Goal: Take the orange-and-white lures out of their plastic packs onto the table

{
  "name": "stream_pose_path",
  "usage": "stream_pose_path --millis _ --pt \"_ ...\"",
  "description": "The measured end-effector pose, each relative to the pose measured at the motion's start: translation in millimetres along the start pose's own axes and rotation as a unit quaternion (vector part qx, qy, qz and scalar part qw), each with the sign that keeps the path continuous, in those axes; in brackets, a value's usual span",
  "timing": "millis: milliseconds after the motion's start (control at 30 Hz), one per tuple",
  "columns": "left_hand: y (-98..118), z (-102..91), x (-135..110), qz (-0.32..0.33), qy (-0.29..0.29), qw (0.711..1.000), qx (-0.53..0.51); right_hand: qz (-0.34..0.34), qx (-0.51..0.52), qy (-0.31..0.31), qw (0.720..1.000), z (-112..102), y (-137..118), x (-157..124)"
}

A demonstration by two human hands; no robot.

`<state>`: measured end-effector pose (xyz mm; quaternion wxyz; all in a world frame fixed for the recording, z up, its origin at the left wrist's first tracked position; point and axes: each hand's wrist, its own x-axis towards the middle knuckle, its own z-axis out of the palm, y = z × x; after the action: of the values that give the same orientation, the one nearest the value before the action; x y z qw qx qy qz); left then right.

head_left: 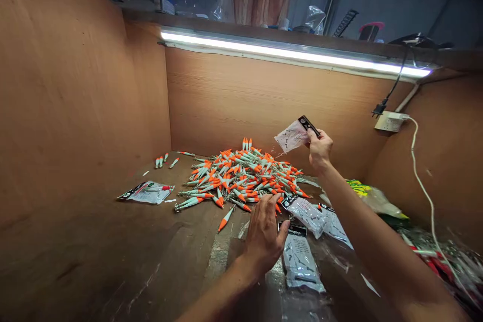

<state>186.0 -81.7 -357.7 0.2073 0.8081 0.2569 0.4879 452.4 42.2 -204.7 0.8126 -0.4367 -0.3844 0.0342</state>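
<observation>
My right hand (320, 150) is raised above the table, pinching a clear plastic packet (291, 136) by its black header. Low over the tabletop, my left hand (265, 231) has its fingers stretched out and thumb apart, with nothing visible in it. Just beyond its fingertips lies a big heap of orange-and-white fishing lures (241, 173) with wire hooks. One loose lure (225, 219) rests in front of the heap. Beside my left thumb is a flat printed packet (302, 261) with a black header. Another packet (307, 214) lies behind it, partly over a third.
A packet with a lure on it (147, 192) lies at the left, near several loose lures (161, 161). Yellow-green bags (373, 196) and red-and-white bagged goods (433, 256) crowd the right. A white cable (420, 181) hangs from the socket (392, 121). Wooden walls (241, 95) enclose the table.
</observation>
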Motion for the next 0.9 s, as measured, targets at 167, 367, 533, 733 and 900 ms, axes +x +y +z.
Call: stream_pose_path --millis 167,367,533,733,900 --pt "7.8 -3.3 -0.5 0.015 -0.015 1.0 0.021 0.137 -0.107 -0.151 0.973 -50.9 26.4 -43.2" --pt "12.7 -1.3 0.1 0.048 -0.039 0.997 0.039 0.127 -0.456 -0.281 0.835 -101.9 72.0 -55.2" --pt "5.9 -0.7 1.7 0.038 -0.03 0.997 0.066 0.156 -0.587 -0.223 0.762 -127.3 105.4 -21.4" --pt "10.9 -7.3 4.9 0.024 0.007 0.995 0.095 0.177 -0.645 -0.223 0.709 -136.5 146.7 -20.1" --pt "16.2 -7.0 5.5 0.018 0.001 0.995 0.094 0.155 -0.676 -0.23 0.683 -143.0 156.0 -16.5"
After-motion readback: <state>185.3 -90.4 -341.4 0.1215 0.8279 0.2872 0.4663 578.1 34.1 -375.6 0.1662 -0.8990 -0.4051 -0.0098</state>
